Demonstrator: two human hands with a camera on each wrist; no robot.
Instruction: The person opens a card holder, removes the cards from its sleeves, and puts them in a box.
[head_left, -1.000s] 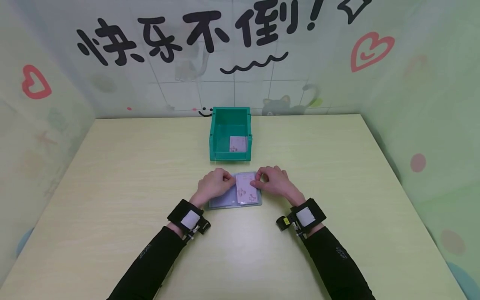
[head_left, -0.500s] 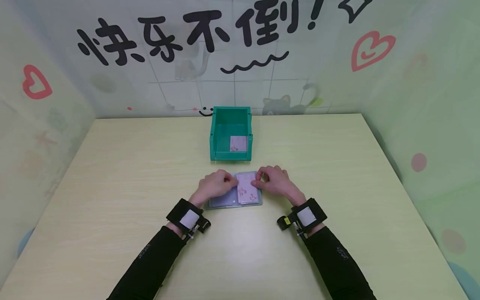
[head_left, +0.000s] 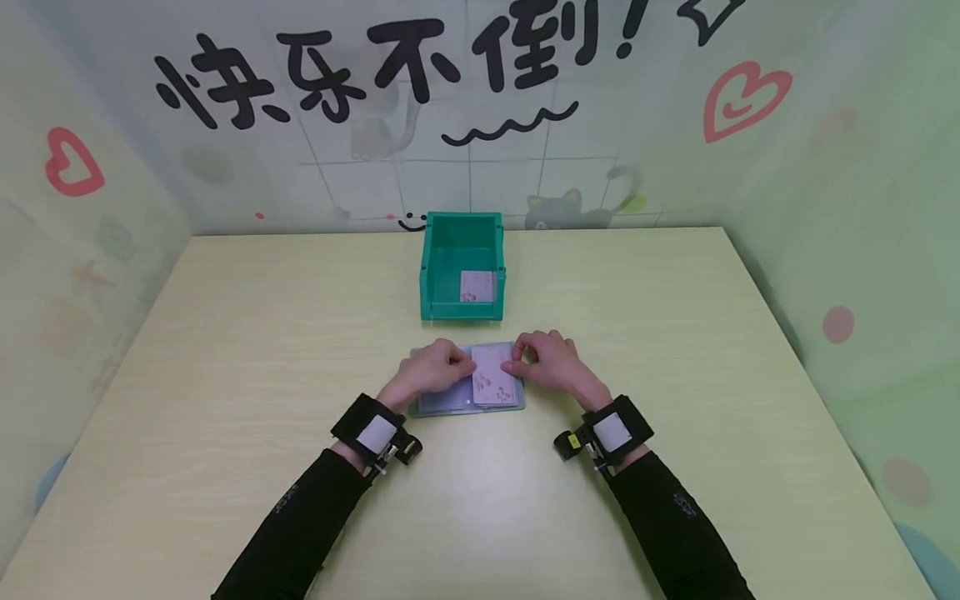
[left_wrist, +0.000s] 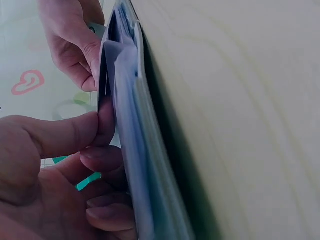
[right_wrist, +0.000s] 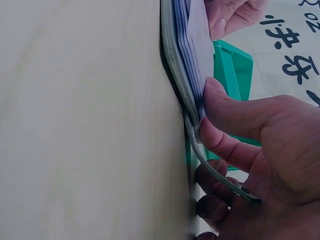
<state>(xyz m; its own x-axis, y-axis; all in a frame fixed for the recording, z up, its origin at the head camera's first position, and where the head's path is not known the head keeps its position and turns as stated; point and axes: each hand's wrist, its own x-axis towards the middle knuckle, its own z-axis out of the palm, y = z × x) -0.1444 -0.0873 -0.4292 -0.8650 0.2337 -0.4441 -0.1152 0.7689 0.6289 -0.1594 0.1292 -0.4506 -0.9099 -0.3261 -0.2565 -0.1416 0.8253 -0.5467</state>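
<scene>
Far to the left of the booklet, a red heart (head_left: 75, 162) is printed on the side wall. A black left sleeve (head_left: 288, 521) reaches over the table (head_left: 247, 333) from the near left of the booklet, and a black wrist unit (head_left: 367, 429) is strapped beyond its cuff. The person's left hand (head_left: 433, 367) is over the left part of the booklet, thumb and forefinger pinching the left edge of a pale pink card, the other fingers curled below. The booklet (head_left: 448, 400), bluish and flat on the table, shows lilac on its left part. Directly beyond it stands a green bin (head_left: 461, 312), with a small pink card (head_left: 477, 287) inside. The pale pink card (head_left: 493, 379), printed with small motifs, is over the booklet's right part. At the booklet's right edge, the right hand (head_left: 551, 360) grips the pale pink card's right edge narrowly between thumb and forefinger; whether booklet layers are caught too cannot be told. From that edge a thin strap (right_wrist: 215, 172) hangs out toward the right palm. A black right sleeve (head_left: 675, 521) comes from the booklet's near right.
</scene>
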